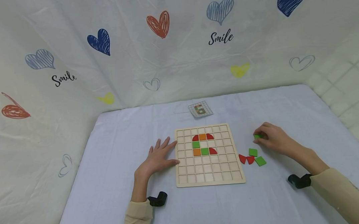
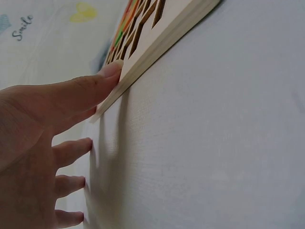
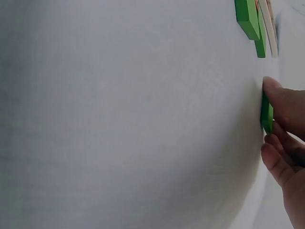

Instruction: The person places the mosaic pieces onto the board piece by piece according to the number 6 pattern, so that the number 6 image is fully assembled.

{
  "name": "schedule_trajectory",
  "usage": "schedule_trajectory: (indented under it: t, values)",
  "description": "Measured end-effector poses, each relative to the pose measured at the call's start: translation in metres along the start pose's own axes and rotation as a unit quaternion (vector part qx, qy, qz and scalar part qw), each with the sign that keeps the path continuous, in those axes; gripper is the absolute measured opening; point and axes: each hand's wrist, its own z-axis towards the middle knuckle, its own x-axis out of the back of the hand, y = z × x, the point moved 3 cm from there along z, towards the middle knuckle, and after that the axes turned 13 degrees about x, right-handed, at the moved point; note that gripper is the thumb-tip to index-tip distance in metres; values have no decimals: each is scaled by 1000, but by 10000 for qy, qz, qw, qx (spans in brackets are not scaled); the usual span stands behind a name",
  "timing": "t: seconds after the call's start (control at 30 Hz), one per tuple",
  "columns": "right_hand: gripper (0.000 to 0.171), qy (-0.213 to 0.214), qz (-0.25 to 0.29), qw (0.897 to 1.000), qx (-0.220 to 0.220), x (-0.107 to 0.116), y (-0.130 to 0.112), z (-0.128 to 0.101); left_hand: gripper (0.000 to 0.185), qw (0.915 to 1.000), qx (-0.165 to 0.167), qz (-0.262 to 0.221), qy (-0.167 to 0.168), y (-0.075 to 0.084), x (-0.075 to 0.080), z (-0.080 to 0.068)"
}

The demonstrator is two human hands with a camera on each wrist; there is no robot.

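A square wooden grid board (image 1: 210, 177) lies on the white cloth, with red, orange and green tiles set in its upper cells. My left hand (image 1: 156, 158) touches the board's left edge, its fingers spread and thumb at the rim; the left wrist view shows the thumb (image 2: 90, 90) right against the wooden side. Over to the right, my right hand (image 1: 271, 137) pinches a green square tile (image 3: 267, 112) between thumb and fingers, close over the cloth. Nearer the board lie a green tile (image 1: 253, 152), another green tile (image 1: 260, 161) and two red quarter-round tiles (image 1: 250, 160).
Behind the board sits a small pattern card (image 1: 200, 109) printed with a grid and a coloured figure. A white curtain (image 1: 177, 65) with hearts and "Smile" lettering rises at the table's back edge. Black wrist mounts (image 1: 300, 181) are strapped at both sleeves.
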Motion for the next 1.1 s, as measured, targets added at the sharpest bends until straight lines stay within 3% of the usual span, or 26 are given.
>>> schedule_trajectory:
  t: [0.2, 0.5, 0.63, 0.83, 1.1]
  values:
    - [29, 1, 191, 9998, 47, -1, -1, 1, 78, 10000, 15, -10, -9, 1, 1, -1]
    - [28, 466, 121, 9961, 744, -1, -10, 3, 78, 10000, -34, -52, -57, 0, 2, -2]
    - [27, 492, 412, 9964, 556, 2, -17, 3, 78, 9999, -44, -65, -85, 1, 3, -2]
    - [31, 272, 1286, 9913, 17, 2, -30, 2, 78, 9999, -57, -69, -73, 2, 3, -2]
    - [36, 137, 1755, 9844, 15, -5, -50, 3, 78, 10000, 2, -25, -80, 2, 2, -1]
